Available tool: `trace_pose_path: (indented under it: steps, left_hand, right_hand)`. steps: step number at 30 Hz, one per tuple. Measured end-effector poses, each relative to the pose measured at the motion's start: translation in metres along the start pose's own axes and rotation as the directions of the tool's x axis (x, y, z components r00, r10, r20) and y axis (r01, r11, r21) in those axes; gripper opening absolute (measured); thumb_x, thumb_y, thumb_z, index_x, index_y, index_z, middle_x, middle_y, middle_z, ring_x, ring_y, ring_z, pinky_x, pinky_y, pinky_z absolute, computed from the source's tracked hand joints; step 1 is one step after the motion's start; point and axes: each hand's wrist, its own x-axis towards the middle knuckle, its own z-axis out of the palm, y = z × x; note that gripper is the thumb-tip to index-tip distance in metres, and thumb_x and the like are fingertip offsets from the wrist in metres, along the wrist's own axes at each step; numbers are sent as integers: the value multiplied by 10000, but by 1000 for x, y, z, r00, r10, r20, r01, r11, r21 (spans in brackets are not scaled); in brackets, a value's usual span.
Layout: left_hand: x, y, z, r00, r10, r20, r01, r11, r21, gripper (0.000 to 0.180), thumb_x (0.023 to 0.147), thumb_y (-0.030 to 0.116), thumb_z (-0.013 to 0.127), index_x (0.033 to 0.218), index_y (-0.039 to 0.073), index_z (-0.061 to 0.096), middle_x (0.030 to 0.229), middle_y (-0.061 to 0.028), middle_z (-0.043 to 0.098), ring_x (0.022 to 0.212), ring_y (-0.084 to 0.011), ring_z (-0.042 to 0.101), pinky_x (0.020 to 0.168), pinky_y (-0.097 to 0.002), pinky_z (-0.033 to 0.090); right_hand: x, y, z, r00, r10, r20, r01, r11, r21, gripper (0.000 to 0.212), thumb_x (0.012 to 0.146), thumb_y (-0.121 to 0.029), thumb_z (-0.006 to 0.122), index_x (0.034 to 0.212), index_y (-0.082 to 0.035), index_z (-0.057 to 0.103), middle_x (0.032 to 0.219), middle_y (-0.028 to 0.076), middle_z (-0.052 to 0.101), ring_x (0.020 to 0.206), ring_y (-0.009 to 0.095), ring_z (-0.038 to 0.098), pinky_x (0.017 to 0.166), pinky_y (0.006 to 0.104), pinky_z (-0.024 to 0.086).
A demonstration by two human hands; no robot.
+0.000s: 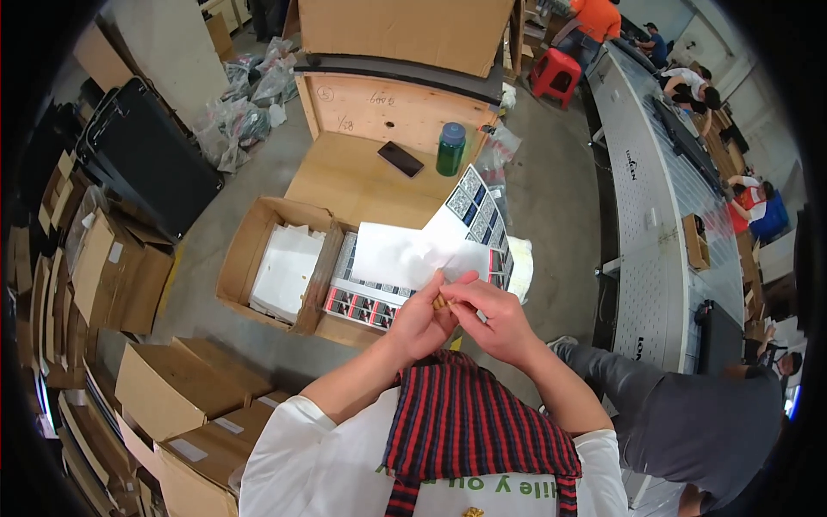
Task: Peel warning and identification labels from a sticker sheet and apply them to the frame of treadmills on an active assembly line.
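My left hand [420,322] and my right hand [496,315] meet over the near edge of a stack of label sheets. Their fingers are closed together at the tips. Something small and yellowish shows among the fingers, too small and covered to name. Just beyond the fingertips lies a white sheet [388,251], blank side up. A sheet of blue-and-white labels with square codes [478,209] curls up at its right. Under these, a sheet of red and black labels [360,305] shows at the near left. Whether my fingers touch any sheet is hard to tell.
An open cardboard box [320,289] holding white paper pieces [289,269] stands left of the sheets. A phone [401,159] and a green bottle [450,151] are at the back of the wooden table [332,177]. Cartons [185,383] stand near left; a person [719,431] is close at right.
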Motion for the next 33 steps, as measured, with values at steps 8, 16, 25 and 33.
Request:
trace_pose_path:
  steps: [8, 16, 25, 33]
  left_hand:
    - [-3, -5, -8, 998, 2, -66, -2, 1000, 0, 450, 938, 337, 247, 1104, -29, 448, 1077, -127, 549, 1039, -225, 508, 949, -334, 374]
    - [12, -15, -35, 980, -196, -41, 195, 980, -29, 446, 937, 323, 260, 1182, -26, 388, 1181, -114, 487, 1108, -229, 459, 983, -329, 349]
    - [16, -29, -27, 943, -322, 81, 327, 943, -65, 470, 938, 327, 243, 1208, -33, 381, 1209, -113, 473, 1143, -214, 431, 1004, -321, 327]
    - [20, -38, -21, 930, -363, 52, 363, 932, -3, 472, 939, 331, 236, 1207, -27, 388, 1188, -113, 488, 1121, -215, 451, 995, -324, 337]
  right_hand:
    - [-2, -10, -24, 894, 443, 67, -315, 513, 798, 133, 817, -25, 545, 937, 34, 543, 852, 138, 609, 763, 182, 608, 668, 287, 517]
    - [-13, -36, -51, 914, 403, 40, -208, 381, 901, 74, 789, 15, 553, 860, 24, 534, 783, 158, 595, 714, 211, 585, 610, 293, 485]
    - [-14, -135, -95, 933, -360, -6, 78, 185, 980, 53, 801, -29, 578, 823, 19, 572, 799, 94, 567, 676, 171, 537, 584, 274, 425]
    - [-32, -132, -87, 905, -401, -144, 191, 79, 978, 75, 792, -36, 593, 825, 22, 559, 790, 86, 550, 704, 188, 530, 620, 277, 405]
